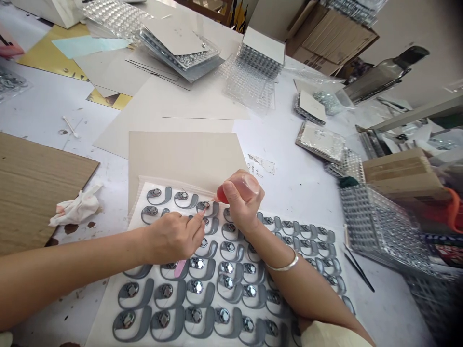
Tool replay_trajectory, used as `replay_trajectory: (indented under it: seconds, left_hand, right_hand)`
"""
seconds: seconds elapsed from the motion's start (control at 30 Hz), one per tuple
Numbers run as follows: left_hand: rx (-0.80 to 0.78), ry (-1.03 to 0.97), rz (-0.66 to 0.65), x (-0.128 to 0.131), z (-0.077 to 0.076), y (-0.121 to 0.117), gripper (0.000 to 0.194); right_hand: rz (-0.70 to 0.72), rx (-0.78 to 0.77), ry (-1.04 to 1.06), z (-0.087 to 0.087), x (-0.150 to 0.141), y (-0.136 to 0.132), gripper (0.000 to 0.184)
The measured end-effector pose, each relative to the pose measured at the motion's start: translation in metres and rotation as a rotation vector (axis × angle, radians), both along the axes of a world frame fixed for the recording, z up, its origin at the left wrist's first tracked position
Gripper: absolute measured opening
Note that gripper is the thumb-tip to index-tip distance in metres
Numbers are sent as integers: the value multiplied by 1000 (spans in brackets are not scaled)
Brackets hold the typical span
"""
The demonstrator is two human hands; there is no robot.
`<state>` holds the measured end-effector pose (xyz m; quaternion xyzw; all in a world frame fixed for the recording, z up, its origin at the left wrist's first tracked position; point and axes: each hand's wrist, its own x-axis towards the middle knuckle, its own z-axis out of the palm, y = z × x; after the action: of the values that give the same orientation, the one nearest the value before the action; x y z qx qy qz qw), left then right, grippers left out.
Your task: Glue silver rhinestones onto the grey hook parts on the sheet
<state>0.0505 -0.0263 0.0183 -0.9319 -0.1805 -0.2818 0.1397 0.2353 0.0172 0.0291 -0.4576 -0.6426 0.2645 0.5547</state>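
Observation:
My right hand (241,205) is closed around a small clear squeeze bottle (243,185) of pinkish-red liquid, tipped with its thin nozzle pointing left. The nozzle end is over a grey hook-shaped piece (213,208) with a round shiny stone. My left hand (177,234) pinches a thin tool, its pink flat end (180,268) showing below the palm. The left fingertips are at the stone of that same piece; the tool's other end is mostly hidden. Rows of similar grey hook-shaped pieces (165,324) lie on a white sheet (104,320) under both forearms.
Black tweezers (359,271) lie right of the sheet, near stacked clear trays (379,226). On the left are a crumpled tissue (77,207) and a brown board (36,178). Beige card (184,152) lies ahead. A dark bottle (387,74) stands at the far right.

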Motion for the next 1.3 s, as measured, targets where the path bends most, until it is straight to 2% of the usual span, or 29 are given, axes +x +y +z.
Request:
replay_trajectory:
  seconds: [0.2,0.37,0.53,0.73,1.1,1.3]
  left_hand:
    - [-43,16,-31,-2,8,4,11]
    - [-130,-15,-51,-5,9,9,19]
    - [-221,-18,-73,-8,8,14,23]
    - [-263,-35,-68,-10,4,15,17]
    - [-350,1,-56,-13,3,17,19]
    - [-398,-20,-63,-14,3,19,17]
  right_hand:
    - [9,56,-67,2,1,-2,27]
    - [34,130,-94,4,0,-4,26]
    - [51,219,-112,5,0,-4,19]
    - [65,268,-136,6,-1,-4,18]
    - [89,312,-254,8,0,-8,16]
    - [124,337,-224,10,-3,-11,13]
